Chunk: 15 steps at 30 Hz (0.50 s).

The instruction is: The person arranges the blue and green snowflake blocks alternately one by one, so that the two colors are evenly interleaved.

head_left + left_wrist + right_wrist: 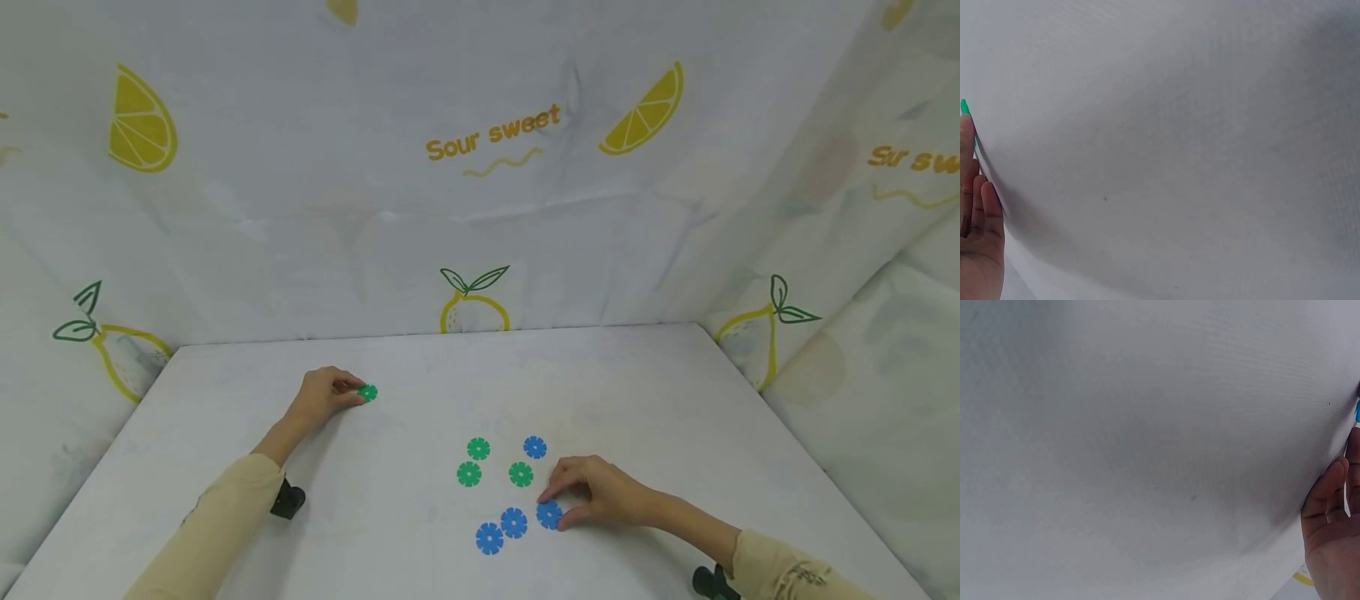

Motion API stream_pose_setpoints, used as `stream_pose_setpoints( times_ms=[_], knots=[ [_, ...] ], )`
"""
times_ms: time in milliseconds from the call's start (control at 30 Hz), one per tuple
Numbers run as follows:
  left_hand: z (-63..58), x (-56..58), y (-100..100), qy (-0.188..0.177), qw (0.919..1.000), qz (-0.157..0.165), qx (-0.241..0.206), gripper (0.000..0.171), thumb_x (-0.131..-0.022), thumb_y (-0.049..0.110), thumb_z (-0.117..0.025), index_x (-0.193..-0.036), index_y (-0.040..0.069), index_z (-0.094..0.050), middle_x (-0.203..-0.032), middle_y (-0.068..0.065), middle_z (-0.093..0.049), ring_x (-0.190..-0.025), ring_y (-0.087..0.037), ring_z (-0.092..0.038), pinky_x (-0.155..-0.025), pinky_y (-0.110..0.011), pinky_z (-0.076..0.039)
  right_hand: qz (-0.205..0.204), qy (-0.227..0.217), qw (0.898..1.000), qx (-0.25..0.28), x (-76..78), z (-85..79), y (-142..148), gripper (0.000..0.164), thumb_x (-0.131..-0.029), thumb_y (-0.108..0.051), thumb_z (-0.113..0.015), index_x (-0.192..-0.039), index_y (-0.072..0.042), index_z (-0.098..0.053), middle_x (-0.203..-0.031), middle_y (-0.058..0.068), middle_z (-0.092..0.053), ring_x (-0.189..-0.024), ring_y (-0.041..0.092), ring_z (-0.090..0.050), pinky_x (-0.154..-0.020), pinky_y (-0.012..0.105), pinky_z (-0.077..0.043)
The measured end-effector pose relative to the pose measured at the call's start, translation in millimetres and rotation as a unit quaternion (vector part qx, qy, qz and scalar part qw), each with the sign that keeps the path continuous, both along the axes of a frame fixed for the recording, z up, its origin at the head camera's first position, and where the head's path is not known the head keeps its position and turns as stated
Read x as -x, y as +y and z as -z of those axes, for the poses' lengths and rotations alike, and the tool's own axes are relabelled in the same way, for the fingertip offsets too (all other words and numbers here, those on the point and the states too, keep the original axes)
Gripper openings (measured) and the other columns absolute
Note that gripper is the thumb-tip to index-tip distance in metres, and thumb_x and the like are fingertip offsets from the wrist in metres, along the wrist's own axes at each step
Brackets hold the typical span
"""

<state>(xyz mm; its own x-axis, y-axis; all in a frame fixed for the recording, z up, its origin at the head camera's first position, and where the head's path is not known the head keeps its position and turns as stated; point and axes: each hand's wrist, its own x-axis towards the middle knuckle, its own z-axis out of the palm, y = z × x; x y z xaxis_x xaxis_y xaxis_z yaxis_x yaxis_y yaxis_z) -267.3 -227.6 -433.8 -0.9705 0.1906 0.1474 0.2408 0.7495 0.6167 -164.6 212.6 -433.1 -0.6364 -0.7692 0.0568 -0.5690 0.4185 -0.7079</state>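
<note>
At the far left of the table in the head view, my left hand (321, 398) pinches a green notched plastic disc (367, 392) between thumb and fingers. The left wrist view catches only a sliver of that green disc (965, 107) by the fingertips. My right hand (603, 493) holds a blue notched disc (549, 514) by its edges, thumb on the near side and fingers on the far side. Left of it lie two blue discs, one (513, 522) beside the other (490, 538). Another blue disc (535, 447) lies farther back.
Three green discs lie flat mid-table: one (478, 448) behind another (468, 474), and a third (521, 474) nearer my right hand. A white table (420, 375) meets a lemon-print cloth (337, 250) at its back edge. Dark wrist-worn devices (288, 500) sit beneath both forearms.
</note>
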Motion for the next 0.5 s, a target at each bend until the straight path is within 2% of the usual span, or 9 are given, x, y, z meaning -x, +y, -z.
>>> stream_pose_setpoints(
  times_ms=[300, 500],
  knots=[
    [0.8, -3.0, 0.5, 0.008, 1.0000, 0.005, -0.004, 0.023, -0.080, 0.010, -0.077, -0.099, -0.003, -0.072, -0.097, -0.018, -0.065, -0.089, -0.031, -0.060, -0.079, -0.045, -0.051, 0.019, 0.002, 1.000, 0.016, 0.6, 1.3, 0.8, 0.026, -0.080, -0.027, -0.078, -0.103, -0.016, -0.072, -0.094, -0.009, -0.067, -0.073, 0.007, -0.053, -0.060, 0.017, -0.046],
    [1.4, -4.6, 0.6, -0.001, 1.0000, -0.005, -0.006, 0.024, -0.082, 0.012, -0.075, -0.101, -0.003, -0.071, -0.099, -0.019, -0.065, -0.090, -0.031, -0.061, -0.080, -0.046, -0.051, 0.069, 0.022, 0.997, 0.026, -2.1, 0.2, 3.3, 0.026, -0.079, -0.026, -0.078, -0.101, -0.013, -0.072, -0.090, -0.009, -0.068, -0.068, 0.007, -0.055, -0.057, 0.020, -0.049]
  ],
)
